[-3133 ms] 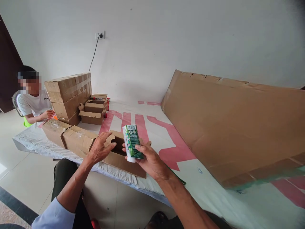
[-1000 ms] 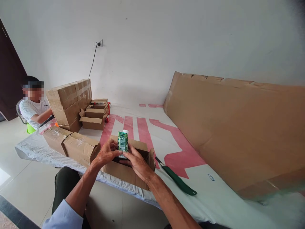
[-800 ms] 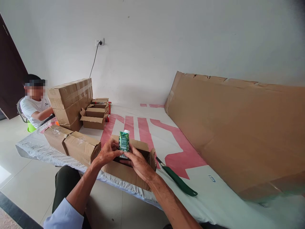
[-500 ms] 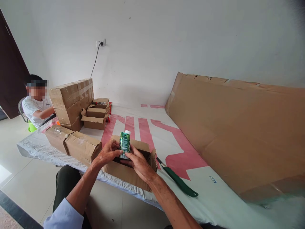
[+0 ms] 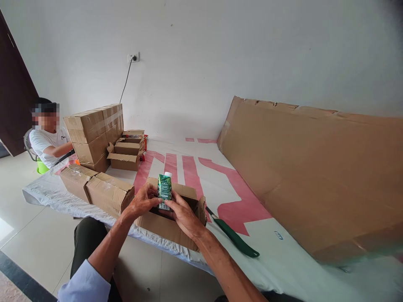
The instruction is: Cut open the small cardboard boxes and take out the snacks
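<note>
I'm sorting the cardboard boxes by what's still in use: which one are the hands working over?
The open box at the near edge, under both hands holding a green carton. The two boxes beside it are taped shut.

I count one green carton, upright between two hands at one open box. Two sealed boxes lie side by side. One stack of taped boxes stands behind; its number is unclear. One green-handled knife. One large cardboard sheet. One co-worker.
</note>
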Tool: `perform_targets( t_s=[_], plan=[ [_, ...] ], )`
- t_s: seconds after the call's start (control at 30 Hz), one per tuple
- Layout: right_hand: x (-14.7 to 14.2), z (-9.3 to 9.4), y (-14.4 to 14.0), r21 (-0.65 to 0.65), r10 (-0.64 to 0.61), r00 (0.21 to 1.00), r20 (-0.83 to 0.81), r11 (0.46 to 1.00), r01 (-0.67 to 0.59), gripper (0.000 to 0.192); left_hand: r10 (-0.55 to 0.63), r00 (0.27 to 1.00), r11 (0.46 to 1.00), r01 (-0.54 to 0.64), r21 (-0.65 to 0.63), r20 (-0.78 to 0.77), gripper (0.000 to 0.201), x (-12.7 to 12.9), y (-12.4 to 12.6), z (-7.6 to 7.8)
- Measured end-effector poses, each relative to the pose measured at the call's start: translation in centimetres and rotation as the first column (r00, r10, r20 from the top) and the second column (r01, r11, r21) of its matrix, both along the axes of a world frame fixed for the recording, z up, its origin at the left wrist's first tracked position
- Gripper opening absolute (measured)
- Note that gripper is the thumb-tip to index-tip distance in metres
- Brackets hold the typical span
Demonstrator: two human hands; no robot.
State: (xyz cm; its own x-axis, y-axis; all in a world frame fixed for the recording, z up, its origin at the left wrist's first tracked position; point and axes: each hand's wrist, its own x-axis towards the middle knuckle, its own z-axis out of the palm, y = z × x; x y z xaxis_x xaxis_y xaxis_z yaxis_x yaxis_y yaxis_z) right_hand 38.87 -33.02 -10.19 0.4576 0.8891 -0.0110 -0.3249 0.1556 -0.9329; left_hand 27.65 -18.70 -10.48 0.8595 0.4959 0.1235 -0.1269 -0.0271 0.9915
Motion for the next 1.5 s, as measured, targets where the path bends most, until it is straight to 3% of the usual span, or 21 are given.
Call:
perform_targets(
  t_s=[0.37,0.5,0.57,0.63,0.7,0.77,0.9,1.0,1.07,1.27,1.37,1.5],
  plan=[
    [0.1,-0.5,0.4,0.014,-0.013,1.000,-0.023,1.000,0.013,0.054,0.006,0.999,0.999,-0.005,0.041,-0.032,0.051,0.3,0.7,-0.8],
    [0.2,-0.9,0.6,0.011,-0.032,0.999,-0.035,0.999,0.032,0.055,0.009,0.998,0.994,-0.003,0.112,-0.061,0.048,0.4,0.7,-1.0],
    [0.4,-1.1,0.7,0.009,-0.053,0.998,-0.036,0.999,0.054,0.057,0.043,0.996,0.975,-0.024,0.222,-0.081,0.042,0.2,0.5,-0.6],
    [0.5,-1.3,0.8,0.017,-0.077,0.996,-0.035,0.997,0.078,0.060,0.132,0.987,0.896,-0.078,0.437,-0.095,0.034,-0.2,0.4,0.1],
    [0.5,-1.2,0.9,0.035,-0.097,0.995,-0.030,0.995,0.098,0.060,0.209,0.973,0.736,-0.091,0.670,-0.097,0.033,-0.8,0.6,1.1],
    [0.5,-0.9,0.9,0.056,-0.115,0.993,-0.018,0.992,0.116,0.058,0.203,0.971,0.582,-0.013,0.813,-0.130,0.042,-1.5,1.0,1.7],
    [0.7,-0.3,1.0,0.074,-0.133,0.991,-0.025,0.988,0.135,0.055,0.097,0.955,0.421,0.215,0.881,-0.280,0.074,-2.5,2.2,1.7],
    [1.0,-0.1,1.1,0.085,-0.137,0.990,-0.036,0.987,0.139,0.051,0.114,0.937,0.335,0.276,0.901,-0.330,0.092,-2.9,2.3,1.1],
    [1.1,0.0,1.2,0.085,-0.138,0.990,-0.039,0.986,0.141,0.050,0.155,0.928,0.289,0.286,0.913,-0.340,0.092,-3.1,1.9,0.9],
    [0.9,0.3,1.4,0.077,-0.126,0.991,-0.045,0.989,0.129,0.049,0.305,0.866,0.179,0.356,0.917,-0.396,0.046,-3.8,-0.2,1.1],
    [0.7,0.4,1.5,0.092,-0.098,0.994,-0.043,0.991,0.102,0.040,0.301,0.866,0.204,0.351,0.914,-0.400,0.043,-4.8,-0.8,1.6],
    [0.4,0.5,1.5,0.086,-0.064,0.998,-0.026,0.994,0.066,0.044,0.254,0.884,0.290,0.317,0.903,-0.392,0.045,-5.9,-1.0,2.0]
  ],
)
